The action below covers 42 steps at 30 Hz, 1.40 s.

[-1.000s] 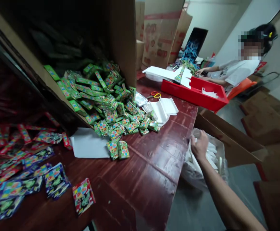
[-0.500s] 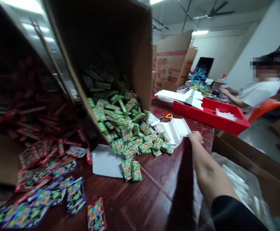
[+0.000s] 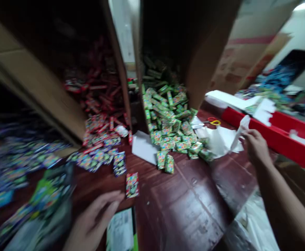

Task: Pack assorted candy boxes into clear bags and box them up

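Note:
My right hand (image 3: 255, 146) pinches a thin white sheet (image 3: 239, 135) by its edge, lifted above a stack of white sheets (image 3: 217, 141); I cannot tell if it is paper or a flat bag. Lower left, my left hand (image 3: 96, 218) is smeared by motion, thumb and fingers apart, nothing visible in them. Just beyond its fingertips lies a red packet (image 3: 132, 184). Beside it is a green packet with a pale label (image 3: 121, 230). Small green boxes (image 3: 173, 129) spill from a carton between the hands.
Cartons stand along the back, one with red packets (image 3: 102, 122), one with purple packets (image 3: 45, 153). A white card (image 3: 144, 147) lies mid-table. Yellow-handled scissors (image 3: 214, 122) and a red tray (image 3: 285, 139) sit at right. A lined box with clear plastic (image 3: 257, 219) is lower right.
The view has swung left and down. My left hand has come into sight. My right hand has lifted a white sheet from the stack. The co-worker has left the view.

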Each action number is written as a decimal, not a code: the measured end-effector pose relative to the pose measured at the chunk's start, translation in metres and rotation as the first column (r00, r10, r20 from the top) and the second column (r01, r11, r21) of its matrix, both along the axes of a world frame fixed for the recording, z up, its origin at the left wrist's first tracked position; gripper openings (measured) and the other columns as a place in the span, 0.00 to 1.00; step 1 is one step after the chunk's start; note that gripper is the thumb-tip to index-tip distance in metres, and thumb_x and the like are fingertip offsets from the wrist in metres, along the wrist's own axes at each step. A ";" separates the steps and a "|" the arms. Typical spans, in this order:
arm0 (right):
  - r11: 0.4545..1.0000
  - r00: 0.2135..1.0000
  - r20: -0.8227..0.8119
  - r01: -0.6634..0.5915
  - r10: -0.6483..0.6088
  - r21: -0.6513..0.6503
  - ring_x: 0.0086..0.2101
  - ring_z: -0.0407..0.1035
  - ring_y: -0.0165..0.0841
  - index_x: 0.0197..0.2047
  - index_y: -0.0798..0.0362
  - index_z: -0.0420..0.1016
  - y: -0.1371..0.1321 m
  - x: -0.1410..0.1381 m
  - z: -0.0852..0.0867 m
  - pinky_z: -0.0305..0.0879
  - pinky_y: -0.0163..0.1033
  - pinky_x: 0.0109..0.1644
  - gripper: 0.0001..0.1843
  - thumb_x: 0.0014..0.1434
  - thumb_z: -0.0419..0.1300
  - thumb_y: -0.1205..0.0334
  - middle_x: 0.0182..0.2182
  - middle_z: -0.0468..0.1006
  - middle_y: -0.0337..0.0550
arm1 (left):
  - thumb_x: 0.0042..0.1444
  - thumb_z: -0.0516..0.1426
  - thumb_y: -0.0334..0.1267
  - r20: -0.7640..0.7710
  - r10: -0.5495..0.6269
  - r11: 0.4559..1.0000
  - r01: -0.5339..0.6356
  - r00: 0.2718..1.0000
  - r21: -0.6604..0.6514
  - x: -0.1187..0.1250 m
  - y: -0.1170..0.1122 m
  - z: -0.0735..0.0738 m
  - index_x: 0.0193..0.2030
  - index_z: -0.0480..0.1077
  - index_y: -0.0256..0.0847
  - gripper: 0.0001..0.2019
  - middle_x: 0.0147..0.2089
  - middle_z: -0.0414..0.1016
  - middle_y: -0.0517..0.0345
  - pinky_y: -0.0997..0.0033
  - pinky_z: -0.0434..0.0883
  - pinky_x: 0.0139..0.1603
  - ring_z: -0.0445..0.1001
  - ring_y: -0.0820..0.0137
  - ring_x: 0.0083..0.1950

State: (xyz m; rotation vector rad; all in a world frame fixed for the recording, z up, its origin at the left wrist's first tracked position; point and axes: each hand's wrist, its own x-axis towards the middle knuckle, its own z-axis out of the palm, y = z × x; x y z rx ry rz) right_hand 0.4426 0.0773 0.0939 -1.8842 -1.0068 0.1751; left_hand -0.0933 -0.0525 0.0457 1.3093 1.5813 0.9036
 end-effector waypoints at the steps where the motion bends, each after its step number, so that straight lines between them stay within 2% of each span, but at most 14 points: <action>1: 0.996 0.993 -0.077 -0.089 0.090 0.018 0.33 0.73 0.34 0.37 0.49 0.69 -0.013 -0.029 0.003 0.68 0.47 0.41 0.13 0.67 0.54 0.49 0.37 0.79 0.49 | 0.54 0.63 0.59 0.187 -0.016 0.997 0.030 0.982 -0.073 0.010 0.000 0.005 0.50 0.78 0.48 0.22 0.54 0.82 0.52 0.53 0.72 0.64 0.78 0.53 0.58; 3: 0.930 0.842 -0.404 -0.285 0.359 0.233 0.28 0.71 0.35 0.33 0.46 0.67 -0.052 -0.098 0.005 0.65 0.47 0.37 0.12 0.61 0.60 0.48 0.28 0.74 0.43 | 0.52 0.66 0.60 0.561 0.033 0.979 0.087 0.827 -0.186 0.036 0.007 0.010 0.59 0.72 0.43 0.33 0.60 0.77 0.42 0.52 0.72 0.62 0.76 0.52 0.60; 6: 0.812 0.320 -0.761 -0.379 0.564 0.443 0.30 0.72 0.40 0.32 0.45 0.69 -0.123 -0.204 -0.005 0.67 0.49 0.39 0.12 0.55 0.66 0.49 0.28 0.74 0.40 | 0.45 0.70 0.61 0.824 0.132 0.933 0.211 0.551 -0.290 0.070 0.023 0.007 0.56 0.71 0.40 0.37 0.59 0.76 0.38 0.55 0.76 0.54 0.79 0.54 0.53; 8: 0.805 0.127 -0.845 -0.405 0.519 0.433 0.36 0.74 0.44 0.33 0.44 0.69 -0.157 -0.251 -0.019 0.68 0.53 0.45 0.11 0.57 0.64 0.48 0.30 0.77 0.41 | 0.44 0.72 0.55 0.836 0.188 0.928 0.186 0.516 -0.324 0.080 0.030 0.004 0.50 0.72 0.39 0.31 0.54 0.78 0.42 0.61 0.77 0.47 0.80 0.61 0.45; 11: 0.771 0.005 -0.875 -0.476 0.484 0.424 0.46 0.74 0.48 0.33 0.43 0.70 -0.172 -0.264 -0.045 0.68 0.56 0.51 0.13 0.59 0.62 0.45 0.42 0.81 0.42 | 0.41 0.75 0.40 0.786 0.210 0.962 0.019 0.581 -0.271 0.077 0.031 -0.001 0.50 0.71 0.37 0.30 0.49 0.80 0.48 0.66 0.76 0.46 0.79 0.66 0.43; 14: 0.722 0.023 -0.875 -0.576 0.483 0.383 0.53 0.71 0.50 0.41 0.42 0.74 -0.156 -0.239 -0.059 0.68 0.56 0.53 0.25 0.56 0.59 0.30 0.58 0.75 0.45 | 0.41 0.74 0.38 0.664 0.186 0.980 -0.089 0.724 -0.177 0.068 0.026 -0.004 0.59 0.67 0.39 0.37 0.46 0.81 0.53 0.69 0.74 0.46 0.78 0.67 0.42; 16: 0.674 0.085 -0.869 -0.669 0.487 0.312 0.53 0.72 0.48 0.49 0.42 0.75 -0.140 -0.229 -0.059 0.69 0.54 0.51 0.33 0.54 0.58 0.25 0.59 0.74 0.48 | 0.44 0.73 0.38 0.572 0.133 0.988 -0.064 0.809 -0.140 0.070 0.020 -0.003 0.63 0.64 0.40 0.40 0.46 0.80 0.54 0.70 0.74 0.45 0.78 0.67 0.43; 18: 0.563 0.126 -0.840 -0.793 0.527 0.234 0.49 0.73 0.44 0.53 0.44 0.74 -0.127 -0.234 -0.056 0.70 0.48 0.49 0.32 0.54 0.66 0.32 0.53 0.78 0.49 | 0.45 0.73 0.39 0.547 0.062 0.994 -0.002 0.835 -0.110 0.077 0.013 0.001 0.64 0.64 0.41 0.39 0.49 0.80 0.52 0.70 0.74 0.46 0.78 0.66 0.45; 21: 0.420 0.140 -0.774 -0.891 0.618 0.175 0.40 0.74 0.36 0.44 0.51 0.77 -0.116 -0.252 -0.054 0.69 0.41 0.45 0.22 0.54 0.72 0.46 0.41 0.80 0.43 | 0.48 0.72 0.42 0.608 0.011 0.990 0.076 0.794 -0.117 0.081 0.005 0.007 0.66 0.61 0.42 0.41 0.51 0.79 0.50 0.68 0.75 0.46 0.79 0.64 0.46; 24: 0.501 0.233 -0.759 -0.854 0.608 0.139 0.29 0.69 0.29 0.37 0.52 0.75 -0.119 -0.254 -0.056 0.66 0.35 0.34 0.17 0.58 0.69 0.47 0.30 0.77 0.37 | 0.51 0.71 0.45 0.687 -0.081 0.968 0.220 0.722 -0.117 0.069 0.002 0.008 0.63 0.64 0.41 0.35 0.53 0.79 0.48 0.64 0.75 0.48 0.79 0.61 0.48; 27: 0.572 0.295 -0.773 -0.813 0.562 0.106 0.24 0.66 0.27 0.37 0.51 0.73 -0.125 -0.239 -0.060 0.62 0.32 0.27 0.16 0.59 0.68 0.48 0.26 0.73 0.34 | 0.53 0.69 0.46 0.656 -0.107 0.965 0.236 0.747 -0.111 0.052 0.004 0.000 0.52 0.72 0.37 0.24 0.48 0.81 0.49 0.66 0.75 0.47 0.79 0.64 0.43; 35: 0.629 0.362 -0.746 -0.771 0.559 0.098 0.28 0.67 0.30 0.44 0.48 0.75 -0.136 -0.213 -0.066 0.63 0.35 0.31 0.14 0.60 0.67 0.49 0.31 0.75 0.37 | 0.60 0.62 0.44 0.461 -0.221 0.974 0.218 0.859 0.061 0.062 0.017 -0.018 0.46 0.75 0.40 0.12 0.41 0.80 0.56 0.71 0.70 0.45 0.76 0.68 0.41; 38: 0.669 0.430 -0.700 -0.737 0.570 0.092 0.28 0.64 0.29 0.38 0.50 0.77 -0.140 -0.202 -0.071 0.60 0.34 0.32 0.10 0.61 0.65 0.52 0.31 0.76 0.38 | 0.60 0.60 0.41 0.427 -0.239 0.969 0.239 0.872 0.054 0.065 0.016 -0.019 0.40 0.76 0.39 0.08 0.39 0.79 0.56 0.73 0.68 0.41 0.74 0.69 0.39; 42: 0.624 0.371 -0.728 -0.775 0.576 0.099 0.29 0.62 0.31 0.37 0.52 0.77 -0.143 -0.189 -0.079 0.59 0.36 0.32 0.14 0.64 0.59 0.50 0.30 0.73 0.40 | 0.64 0.55 0.45 0.392 -0.347 0.933 0.356 0.852 0.053 0.073 0.013 -0.021 0.40 0.76 0.39 0.14 0.35 0.77 0.56 0.72 0.67 0.37 0.73 0.68 0.36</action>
